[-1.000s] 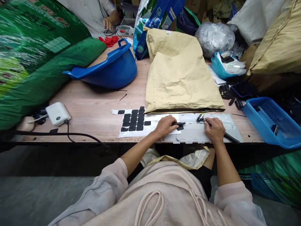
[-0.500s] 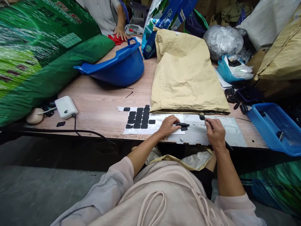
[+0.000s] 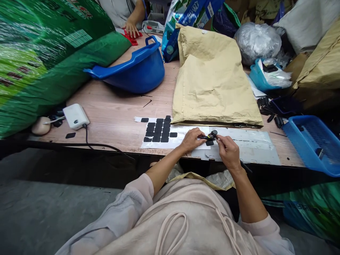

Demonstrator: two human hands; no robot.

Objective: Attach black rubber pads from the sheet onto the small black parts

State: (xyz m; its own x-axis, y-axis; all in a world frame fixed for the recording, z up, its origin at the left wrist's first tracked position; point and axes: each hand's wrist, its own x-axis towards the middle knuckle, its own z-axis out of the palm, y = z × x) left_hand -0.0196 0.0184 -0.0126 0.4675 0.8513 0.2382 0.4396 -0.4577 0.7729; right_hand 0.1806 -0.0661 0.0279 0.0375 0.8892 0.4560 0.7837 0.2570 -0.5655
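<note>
My left hand (image 3: 191, 139) pinches a small black part (image 3: 205, 137) flat on a white backing sheet (image 3: 175, 141) at the table's front edge. My right hand (image 3: 227, 152) grips a small hammer (image 3: 213, 134) by its dark handle. The hammer's head rests on or just above the right end of the black part. A black pad (image 3: 209, 143) lies just below the part. Several black pads (image 3: 159, 129) sit in rows on the sheet to the left of my left hand.
A tan paper sack (image 3: 215, 81) lies behind my hands. A blue basin (image 3: 135, 71), a green sack (image 3: 47, 56), a white adapter (image 3: 75, 115) with cable stand left. A blue basket (image 3: 313, 141) is right. Another person's hand (image 3: 130, 27) touches red parts at the far end.
My right hand has carried the hammer leftward, from right of the black part to its end. My left hand stays pinched on the part. The far person's hand moved onto the red parts.
</note>
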